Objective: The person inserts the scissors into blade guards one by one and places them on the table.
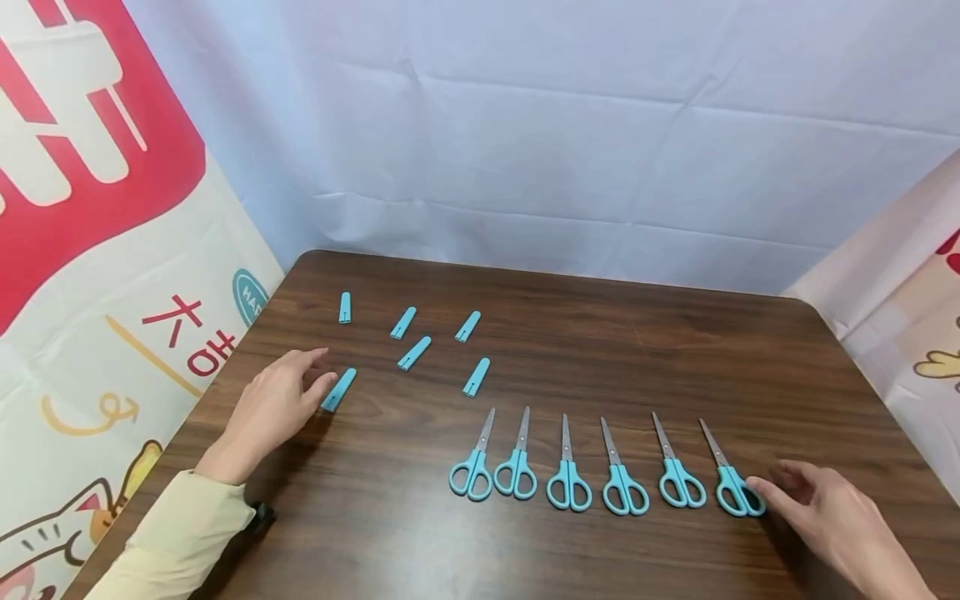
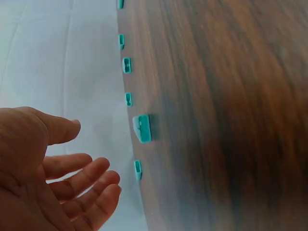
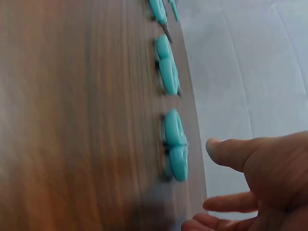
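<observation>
- six pairs of scissors with turquoise handles are laid in a row (image 1: 567, 473) on the brown table (image 1: 375, 533), their blades closed and pointed away from the person.
- six turquoise caps (image 1: 414, 353) are scattered beyond the row, around and past its left end.
- the left hand (image 1: 273, 404) is held left of the row, thumb and fingers loosely parted, and nothing is gripped.
- in the head view its thumb is seen right beside the nearest cap (image 1: 340, 390), left of the row; in the left wrist view a gap is shown between them.
- the hollow ends of the caps are revealed by the left wrist view, while mainly their upper faces are shown from the head.
- the right hand (image 1: 836, 512) is held at the row's right end, thumb and fingers apart, with nothing gripped.
- in the head view the rightmost pair (image 1: 727, 477) is met by the right thumb's outline; in the right wrist view the two are seen apart.
- a pale sleeve (image 1: 183, 529), left of the row, is shown by the head view alone.
- a white cloth (image 1: 525, 150) is hung beyond the row.
</observation>
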